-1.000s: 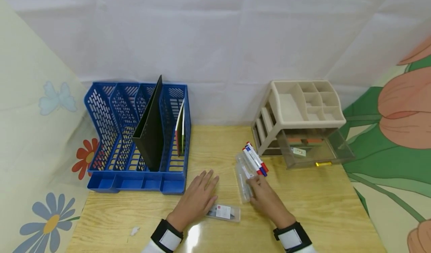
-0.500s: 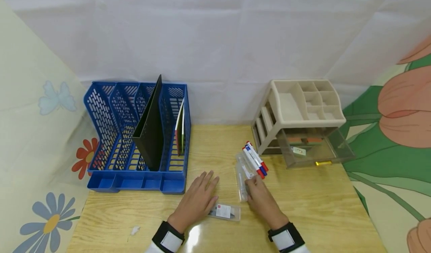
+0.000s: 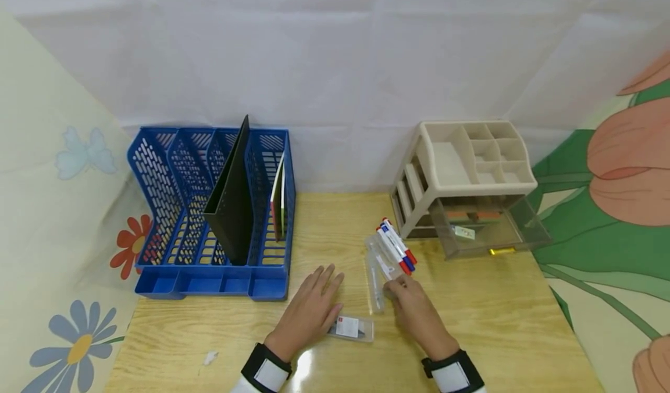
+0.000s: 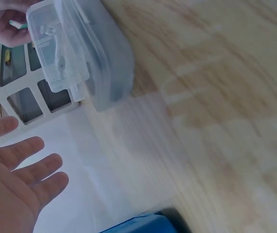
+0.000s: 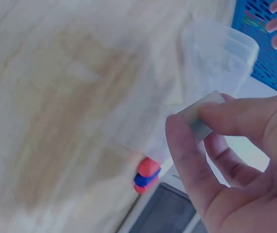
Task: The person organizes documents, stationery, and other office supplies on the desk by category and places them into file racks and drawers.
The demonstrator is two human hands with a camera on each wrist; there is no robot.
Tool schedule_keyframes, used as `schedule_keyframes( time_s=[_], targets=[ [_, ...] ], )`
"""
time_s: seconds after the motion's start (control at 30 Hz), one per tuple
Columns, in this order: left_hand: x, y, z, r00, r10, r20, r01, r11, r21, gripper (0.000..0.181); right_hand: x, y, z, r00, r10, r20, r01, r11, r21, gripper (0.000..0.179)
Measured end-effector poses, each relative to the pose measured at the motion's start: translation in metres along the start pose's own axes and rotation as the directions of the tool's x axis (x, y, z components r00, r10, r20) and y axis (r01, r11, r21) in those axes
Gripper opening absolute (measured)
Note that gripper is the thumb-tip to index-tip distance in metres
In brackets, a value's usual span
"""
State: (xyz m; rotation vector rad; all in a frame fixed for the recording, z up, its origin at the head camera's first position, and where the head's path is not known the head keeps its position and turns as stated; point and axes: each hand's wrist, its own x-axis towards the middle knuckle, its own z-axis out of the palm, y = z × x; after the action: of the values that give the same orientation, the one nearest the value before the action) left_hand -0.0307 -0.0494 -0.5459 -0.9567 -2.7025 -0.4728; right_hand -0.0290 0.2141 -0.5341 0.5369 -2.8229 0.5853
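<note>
My right hand (image 3: pixel 419 311) pinches a small whitish block with a greenish side, which looks like an eraser (image 5: pixel 199 115), between thumb and fingers. It is beside a long clear plastic case (image 3: pixel 375 288) on the table; in the head view the hand mostly hides the block. My left hand (image 3: pixel 309 306) lies palm down with fingers straight, close to a smaller clear case (image 3: pixel 361 330) with a white label. That hand partly covers the case's left end; whether it touches it I cannot tell. Several markers (image 3: pixel 395 245) with red and blue caps lie by the long case's far end.
A beige desk organizer (image 3: pixel 450 169) stands at the back right, its clear drawer (image 3: pixel 471 252) pulled out with a small white-and-green item inside. At left, a blue file rack (image 3: pixel 269 288) holds a black folder (image 3: pixel 232 224) and thin books (image 3: pixel 277 201).
My right hand has shifted slightly left along the long case, then back right. The left hand has barely moved. The markers and both cases stay nearly in place.
</note>
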Motion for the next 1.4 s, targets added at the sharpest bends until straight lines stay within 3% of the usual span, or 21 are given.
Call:
schedule_keyframes(
  time_s=[0.17,0.4,0.57,0.67,0.83,0.93,1.13,1.2,1.3,1.4],
  targets=[
    [0.003,0.002,-0.001,1.0,0.008,-0.007,-0.008,1.0,0.004,0.058,0.001,-0.004,-0.015,1.0,0.017,-0.022,-0.017,1.0,-0.012,0.026],
    [0.01,0.005,-0.004,0.999,0.029,-0.022,-0.029,1.0,0.005,0.059,0.006,-0.014,-0.044,0.986,-0.079,-0.144,0.07,0.995,-0.072,0.027],
    [0.018,0.007,-0.006,0.997,0.061,-0.038,-0.061,0.998,0.008,0.06,0.01,-0.023,-0.073,0.971,-0.15,-0.185,0.137,0.987,-0.078,0.027],
    [0.026,0.01,-0.007,0.996,0.083,-0.042,-0.082,0.996,0.017,0.061,0.013,-0.026,-0.093,0.95,-0.198,-0.24,0.188,0.98,-0.066,0.03],
    [0.039,0.015,-0.008,0.99,0.125,-0.066,-0.123,0.991,0.046,0.06,0.021,-0.022,-0.123,0.888,-0.29,-0.358,0.268,0.957,-0.111,0.021],
    [0.045,0.018,-0.011,0.987,0.144,-0.072,-0.14,0.989,0.057,0.059,0.025,-0.015,-0.138,0.864,-0.325,-0.384,0.294,0.946,-0.14,0.035],
    [0.05,0.02,-0.017,0.986,0.155,-0.053,-0.151,0.985,0.078,0.059,0.034,0.003,-0.166,0.881,-0.321,-0.347,0.294,0.947,-0.128,0.048],
    [0.051,0.02,-0.019,0.986,0.161,-0.054,-0.156,0.985,0.078,0.059,0.036,0.011,-0.175,0.881,-0.314,-0.354,0.28,0.949,-0.144,0.047],
    [0.053,0.022,-0.021,0.984,0.17,-0.05,-0.166,0.983,0.084,0.059,0.039,0.023,-0.187,0.884,-0.303,-0.357,0.256,0.951,-0.174,0.029],
    [0.056,0.024,-0.022,0.983,0.181,-0.037,-0.177,0.98,0.095,0.06,0.043,0.036,-0.198,0.904,-0.285,-0.32,0.226,0.952,-0.208,0.036]
  ],
)
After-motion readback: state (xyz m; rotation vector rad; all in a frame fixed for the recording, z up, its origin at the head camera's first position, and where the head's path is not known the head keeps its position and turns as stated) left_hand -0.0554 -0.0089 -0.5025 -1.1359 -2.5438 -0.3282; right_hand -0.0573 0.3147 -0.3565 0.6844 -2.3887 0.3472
